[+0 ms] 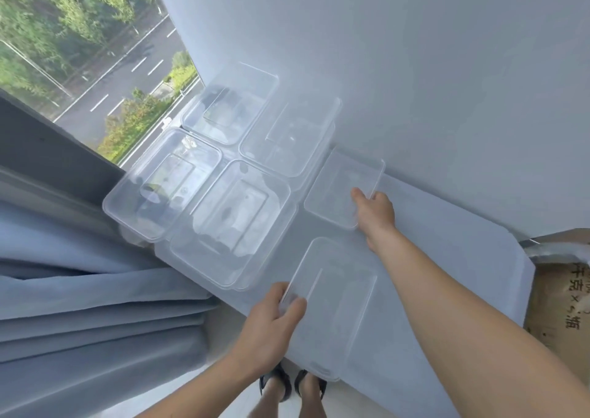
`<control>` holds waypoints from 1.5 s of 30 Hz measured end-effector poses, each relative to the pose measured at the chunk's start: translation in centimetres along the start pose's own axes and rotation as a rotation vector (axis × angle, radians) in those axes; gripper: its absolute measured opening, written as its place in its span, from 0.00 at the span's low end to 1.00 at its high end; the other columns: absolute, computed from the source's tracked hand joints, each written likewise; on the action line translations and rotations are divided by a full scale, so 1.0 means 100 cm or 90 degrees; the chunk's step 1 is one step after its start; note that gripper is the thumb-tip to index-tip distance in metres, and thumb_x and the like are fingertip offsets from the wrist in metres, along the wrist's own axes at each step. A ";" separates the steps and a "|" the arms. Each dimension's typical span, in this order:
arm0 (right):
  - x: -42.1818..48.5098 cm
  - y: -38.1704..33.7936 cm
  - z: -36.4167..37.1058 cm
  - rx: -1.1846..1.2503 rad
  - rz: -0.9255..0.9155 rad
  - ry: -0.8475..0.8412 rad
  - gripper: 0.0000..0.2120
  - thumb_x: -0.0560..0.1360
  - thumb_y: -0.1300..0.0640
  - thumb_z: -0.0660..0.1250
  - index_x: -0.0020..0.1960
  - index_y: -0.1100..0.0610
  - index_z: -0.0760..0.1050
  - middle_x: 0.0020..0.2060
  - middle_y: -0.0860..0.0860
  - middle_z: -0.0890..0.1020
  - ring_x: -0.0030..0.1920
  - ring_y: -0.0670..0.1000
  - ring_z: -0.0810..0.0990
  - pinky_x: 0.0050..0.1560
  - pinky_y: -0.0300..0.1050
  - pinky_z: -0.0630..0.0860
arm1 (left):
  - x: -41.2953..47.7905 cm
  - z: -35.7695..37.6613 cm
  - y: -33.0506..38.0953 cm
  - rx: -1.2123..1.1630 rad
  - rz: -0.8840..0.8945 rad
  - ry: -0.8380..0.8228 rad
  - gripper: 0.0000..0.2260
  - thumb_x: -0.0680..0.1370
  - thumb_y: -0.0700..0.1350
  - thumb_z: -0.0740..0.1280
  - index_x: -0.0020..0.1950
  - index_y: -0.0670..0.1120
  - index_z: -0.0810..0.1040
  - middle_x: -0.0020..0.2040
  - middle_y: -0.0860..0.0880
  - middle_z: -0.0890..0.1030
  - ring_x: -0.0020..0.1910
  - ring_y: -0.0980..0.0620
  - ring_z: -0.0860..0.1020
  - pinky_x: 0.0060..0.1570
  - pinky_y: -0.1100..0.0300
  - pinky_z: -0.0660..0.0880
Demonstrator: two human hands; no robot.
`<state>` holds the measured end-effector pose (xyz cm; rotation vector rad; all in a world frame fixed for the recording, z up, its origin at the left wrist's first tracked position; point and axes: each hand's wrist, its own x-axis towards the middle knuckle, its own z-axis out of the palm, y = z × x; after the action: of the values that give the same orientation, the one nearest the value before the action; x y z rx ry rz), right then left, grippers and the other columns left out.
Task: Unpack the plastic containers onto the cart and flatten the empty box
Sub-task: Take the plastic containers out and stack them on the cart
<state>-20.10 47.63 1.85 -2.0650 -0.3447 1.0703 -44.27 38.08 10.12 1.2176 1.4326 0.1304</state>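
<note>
I see the cardboard box cut off at the right edge. Its dark Chinese print is hard to read. On the white cart, the left hand pinches the near clear container by its rim. The right hand pinches the far clear container. Both look empty. Four bigger clear tubs sit to their left.

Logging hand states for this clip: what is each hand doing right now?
Left hand: grips the edge of the near container.
Right hand: grips the edge of the far container.
</note>
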 end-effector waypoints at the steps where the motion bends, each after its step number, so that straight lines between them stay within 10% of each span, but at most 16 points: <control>1: 0.001 0.000 0.002 -0.023 -0.004 0.000 0.16 0.78 0.44 0.65 0.51 0.57 0.69 0.45 0.53 0.75 0.45 0.55 0.75 0.40 0.46 0.69 | 0.002 0.001 0.000 -0.005 -0.001 0.005 0.15 0.72 0.59 0.62 0.54 0.55 0.77 0.45 0.58 0.83 0.46 0.58 0.81 0.47 0.56 0.78; 6: 0.004 0.001 0.007 -0.102 -0.014 0.006 0.25 0.78 0.43 0.63 0.63 0.63 0.72 0.57 0.58 0.79 0.56 0.61 0.80 0.54 0.53 0.77 | 0.008 0.002 0.000 -0.012 -0.008 0.025 0.15 0.72 0.60 0.62 0.54 0.55 0.77 0.46 0.56 0.83 0.48 0.54 0.81 0.50 0.51 0.78; 14: -0.004 -0.004 -0.005 -0.066 0.003 -0.048 0.20 0.79 0.40 0.63 0.44 0.58 0.67 0.40 0.54 0.73 0.39 0.56 0.73 0.42 0.48 0.72 | 0.010 0.001 0.009 -0.025 0.004 0.038 0.16 0.71 0.60 0.62 0.54 0.55 0.77 0.48 0.56 0.83 0.50 0.54 0.81 0.52 0.49 0.79; 26: -0.134 0.019 -0.089 0.088 0.014 -0.244 0.24 0.72 0.40 0.71 0.64 0.48 0.73 0.54 0.50 0.84 0.51 0.56 0.85 0.43 0.51 0.80 | 0.011 0.014 0.058 -0.087 0.045 0.022 0.11 0.77 0.57 0.64 0.53 0.51 0.77 0.51 0.52 0.83 0.49 0.53 0.82 0.56 0.42 0.77; 34: -0.092 -0.028 -0.070 0.063 -0.076 -0.129 0.05 0.77 0.50 0.71 0.50 0.49 0.77 0.47 0.50 0.85 0.47 0.55 0.86 0.48 0.54 0.81 | 0.039 0.021 0.091 -0.215 0.042 0.015 0.10 0.77 0.55 0.65 0.55 0.54 0.77 0.54 0.53 0.81 0.51 0.55 0.81 0.56 0.50 0.79; 45: -0.035 -0.041 -0.038 0.020 -0.030 -0.136 0.23 0.65 0.41 0.71 0.54 0.53 0.80 0.49 0.50 0.85 0.47 0.53 0.86 0.49 0.59 0.84 | 0.074 0.035 0.099 -0.316 -0.038 0.065 0.07 0.83 0.46 0.58 0.56 0.49 0.75 0.55 0.55 0.78 0.55 0.51 0.80 0.55 0.48 0.79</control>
<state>-18.82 46.52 8.23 -1.9102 -0.4772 1.2626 -34.11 45.84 10.89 0.7679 1.4131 0.4841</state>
